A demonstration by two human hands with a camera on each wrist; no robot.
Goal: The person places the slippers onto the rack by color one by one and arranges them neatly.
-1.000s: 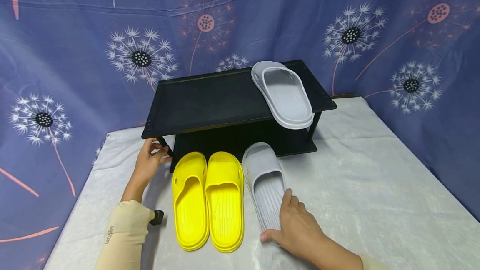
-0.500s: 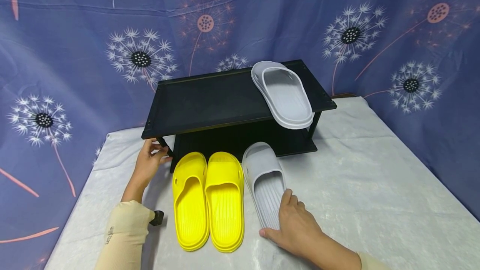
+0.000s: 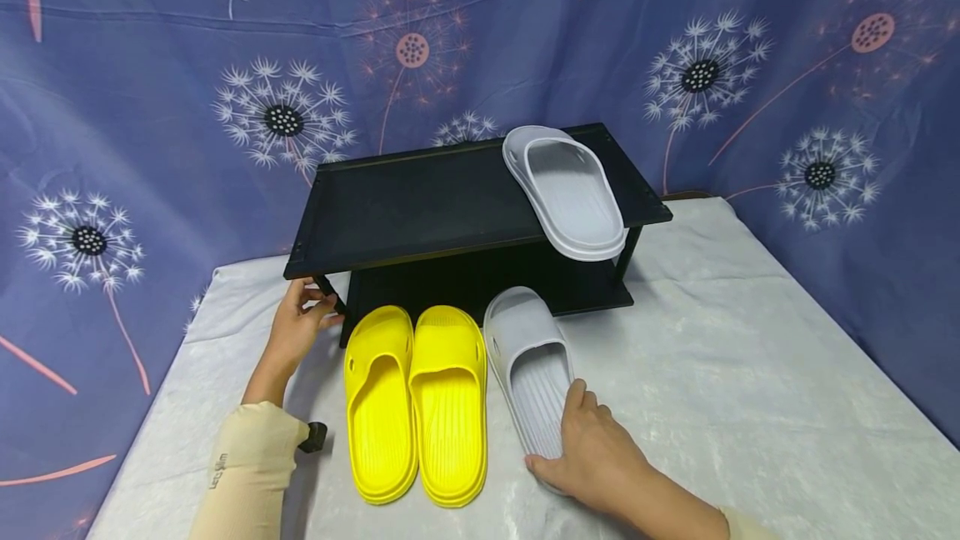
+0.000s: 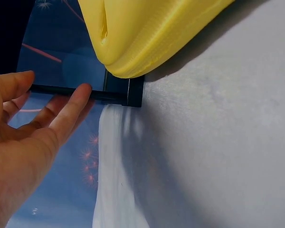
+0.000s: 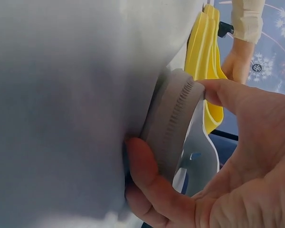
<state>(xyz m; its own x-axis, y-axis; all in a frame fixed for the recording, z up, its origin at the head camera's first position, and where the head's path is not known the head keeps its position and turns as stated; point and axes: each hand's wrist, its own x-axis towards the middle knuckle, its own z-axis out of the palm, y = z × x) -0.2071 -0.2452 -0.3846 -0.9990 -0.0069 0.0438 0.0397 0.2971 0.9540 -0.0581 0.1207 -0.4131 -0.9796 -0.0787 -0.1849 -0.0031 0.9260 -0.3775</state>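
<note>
My right hand grips the heel end of a grey slide slipper, its toe pointing away at the rack. Seen from the right wrist, the thumb lies on one side of the slipper's thick heel edge and curled fingers are on the other. A black two-tier shoe rack stands behind. My left hand holds its front left leg between thumb and fingers. The matching grey slipper lies on the top shelf at the right, heel over the front edge.
A pair of yellow slippers, the left one and the right one, stands side by side before the rack, left of the grey one. Pale cloth covers the table. A blue dandelion-print curtain hangs close behind the rack.
My right hand and the heel of the grey slipper in it have shifted very slightly to the right. My left hand stays at the rack's leg.
</note>
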